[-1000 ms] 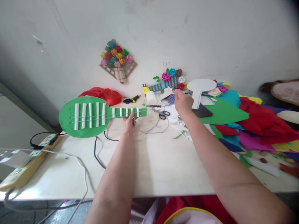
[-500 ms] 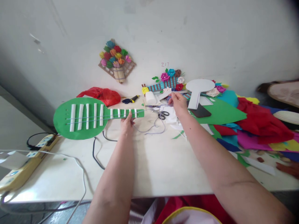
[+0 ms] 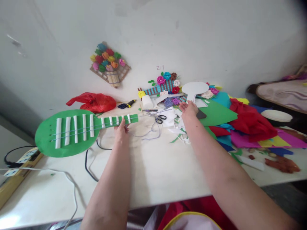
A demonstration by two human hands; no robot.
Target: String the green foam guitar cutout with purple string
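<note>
A green guitar-shaped cutout (image 3: 81,144) with white strips across its body and neck is held up above the table. My left hand (image 3: 122,127) is closed round its narrow neck, the thumb in front. Thin bluish strings run along the cutout. From the neck's end one string (image 3: 153,114) stretches right toward my right hand (image 3: 189,110), whose fingers are pinched together; the point where they meet it is too small to see clearly. Below lie black-handled scissors (image 3: 160,119) and a loose length of grey-violet yarn (image 3: 151,138).
White paper scraps (image 3: 169,115), a white roll (image 3: 147,101) and yellow-black pliers (image 3: 129,103) lie behind. A white paddle-shaped cutout (image 3: 195,88) and coloured sheets (image 3: 251,123) are at the right. A power strip (image 3: 19,172) and cables lie at the left.
My right hand has moved further right and slightly down, away from the guitar neck, in front of the white cutout's stem. The view has turned right; the guitar's body sits lower.
</note>
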